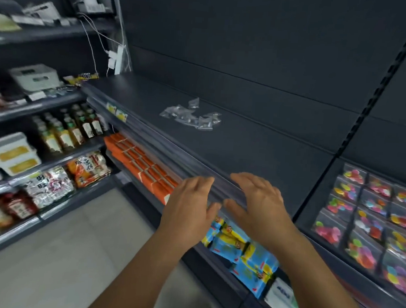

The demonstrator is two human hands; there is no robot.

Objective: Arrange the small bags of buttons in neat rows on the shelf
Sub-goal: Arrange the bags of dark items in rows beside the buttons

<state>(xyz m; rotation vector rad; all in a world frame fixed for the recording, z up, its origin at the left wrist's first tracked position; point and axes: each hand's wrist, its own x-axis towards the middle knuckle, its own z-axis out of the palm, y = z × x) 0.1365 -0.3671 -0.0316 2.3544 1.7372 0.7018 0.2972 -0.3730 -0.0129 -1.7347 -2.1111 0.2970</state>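
Beyond both spread, empty hands, left hand [189,202] and right hand [257,204], bags of buttons [191,115] lie heaped; a hasty reach risks scattering them.

Buttons inside the clear bags [192,116] are too small to see; left shelves' goods [53,127] blur; both forearms cut off below

head-worn view, angled down and forward, close over dark shelf [234,141] (wide-angle, tilted)
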